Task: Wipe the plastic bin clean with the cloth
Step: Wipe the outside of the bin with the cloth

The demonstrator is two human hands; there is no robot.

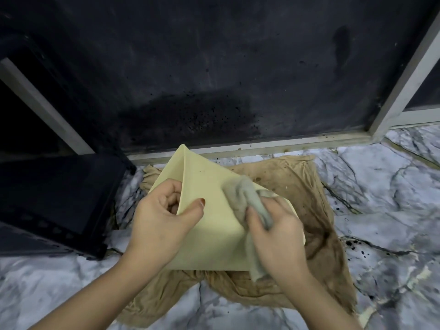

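Pale yellow plastic bin (209,210) sits tipped on a corner edge in the middle of the frame, smooth outer walls facing up, one sharp corner ridge running from its top point down toward the left hand (159,222). Bin plastic looks matte, mostly clean, a few small dark specks on the upper right wall. Left hand grips the bin at that ridge, thumb on the right-hand face, fingers curled round onto the other face. Right hand (276,236) clutches a bunched grey cloth (247,201), fingers curled round it, cloth pressed against the bin's right wall; a tail of cloth hangs down below the hand past the bin's lower edge. Bin rests over a crumpled tan rag (304,191) spread on the marble-pattern floor (381,186); rag is stained dark to the right of the bin. Open floor to the right and in front, with black specks scattered on it at right. Left side tight: a black crate (59,201) lies just beside the bin. Behind, a pale frame sill (262,145) runs close to the bin's top point, with a dark, sooty panel (214,67) above it.
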